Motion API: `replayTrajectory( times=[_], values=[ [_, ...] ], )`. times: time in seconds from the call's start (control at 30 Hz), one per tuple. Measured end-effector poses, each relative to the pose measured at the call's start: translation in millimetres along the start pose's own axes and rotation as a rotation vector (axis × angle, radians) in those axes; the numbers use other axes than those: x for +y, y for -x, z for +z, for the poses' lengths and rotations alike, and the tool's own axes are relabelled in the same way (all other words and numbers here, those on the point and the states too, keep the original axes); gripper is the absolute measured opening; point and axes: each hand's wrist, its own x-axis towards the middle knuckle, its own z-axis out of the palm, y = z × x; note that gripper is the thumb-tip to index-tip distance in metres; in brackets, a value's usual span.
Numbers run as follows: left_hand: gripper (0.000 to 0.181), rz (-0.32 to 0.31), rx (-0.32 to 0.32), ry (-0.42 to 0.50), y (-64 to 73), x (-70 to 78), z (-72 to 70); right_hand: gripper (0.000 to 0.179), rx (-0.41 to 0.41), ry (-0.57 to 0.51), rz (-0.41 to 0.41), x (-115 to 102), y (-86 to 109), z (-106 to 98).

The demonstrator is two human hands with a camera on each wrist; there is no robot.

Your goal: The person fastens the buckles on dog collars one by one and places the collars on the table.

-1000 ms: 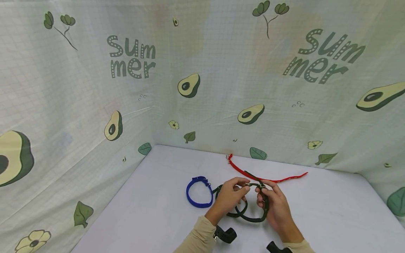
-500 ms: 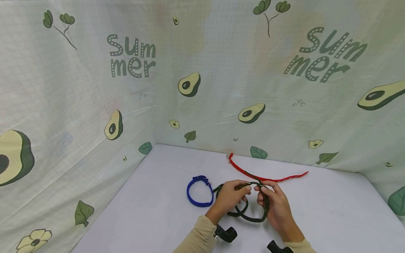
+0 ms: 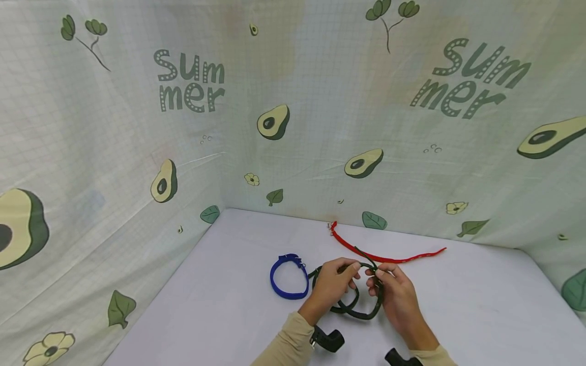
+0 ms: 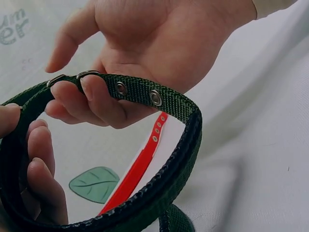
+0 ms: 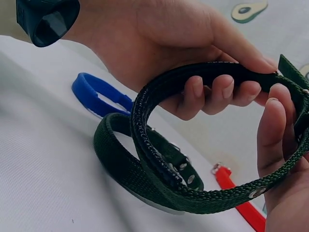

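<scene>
- A dark green collar (image 4: 194,126) is held up in a loop between the two hands, in front of the person; whether its lowest part touches the bench (image 3: 220,325) cannot be told.
- The left grip (image 3: 332,282) is curled round the padded band, probably to steady the loop near its metal fittings (image 4: 88,73).
- The right grip (image 3: 399,292) is clamped on the eyelet strap by those fittings, likely to control the strap where it overlaps; a free tail (image 5: 291,72) pokes up beside the fingers.
- A second green collar (image 5: 116,162) lies on the bench behind and below; in the head view the left hand and the held loop partly hide it.
- A blue collar (image 3: 289,296), closed in a ring, lies left of the hands.
- A red collar (image 3: 343,243) lies stretched out beyond them.
- Black wrist cameras (image 3: 330,340) hang by the forearms.
</scene>
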Motion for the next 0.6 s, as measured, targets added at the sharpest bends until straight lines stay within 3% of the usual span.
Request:
replayTrajectory(
  times=[0.2, 0.33, 0.47, 0.6],
  values=[
    [0.021, -0.003, -0.041, 0.017, 1.6, 2.1, -0.1, 0.012, 0.087, 0.09, -0.017, -2.4, -1.1, 2.2],
    [0.019, -0.022, -0.065, 0.026, 3.1, 2.9, 0.9, 0.01, 0.114, 0.145, -0.071, -4.5, -2.4, 1.8],
    [0.018, -0.032, -0.082, 0.038, 3.4, 2.7, 1.2, 0.029, 0.107, 0.184, -0.123, -5.7, -3.3, -0.6],
    [0.019, -0.031, -0.096, 0.039, 3.3, 1.8, 0.8, 0.038, 0.102, 0.21, -0.118, -6.4, -3.8, -2.8]
  ],
)
